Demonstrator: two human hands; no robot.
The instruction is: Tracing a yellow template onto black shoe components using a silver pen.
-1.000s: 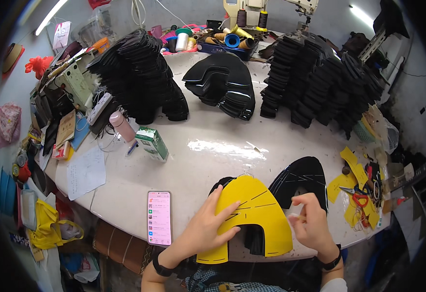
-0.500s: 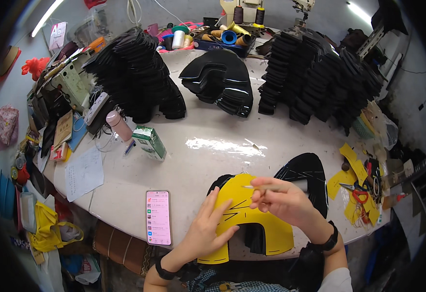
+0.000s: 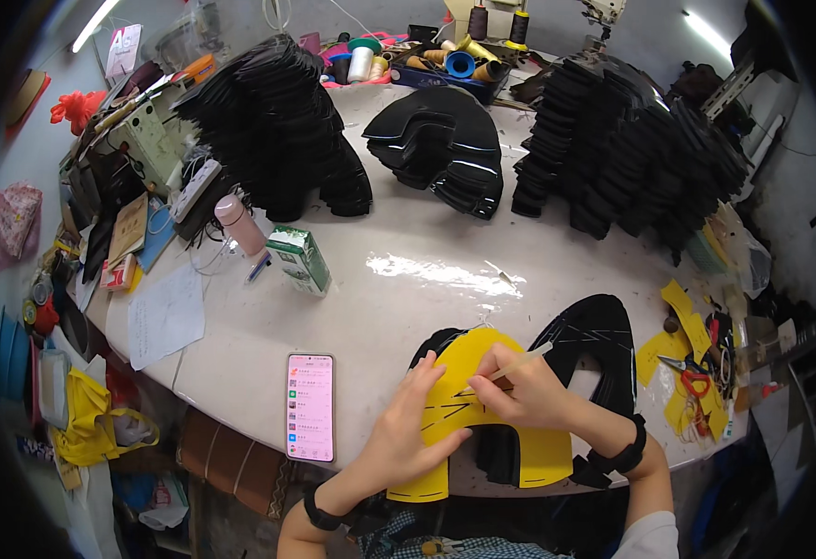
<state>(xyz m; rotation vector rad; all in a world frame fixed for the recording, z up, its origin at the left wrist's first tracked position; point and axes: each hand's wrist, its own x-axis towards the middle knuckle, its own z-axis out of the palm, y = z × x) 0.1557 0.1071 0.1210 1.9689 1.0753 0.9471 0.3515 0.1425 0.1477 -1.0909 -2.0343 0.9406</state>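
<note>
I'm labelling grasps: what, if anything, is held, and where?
The right hand pinches a thin pale stick near its lower end; the left hand lies open on the yellow piece.

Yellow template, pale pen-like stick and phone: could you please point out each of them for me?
Yellow template [image 3: 546, 455]: head view, on its right leg.
Pale pen-like stick [image 3: 532, 356]: head view, on its upper shaft.
Phone [image 3: 310, 408]: head view, on its lit screen.
</note>
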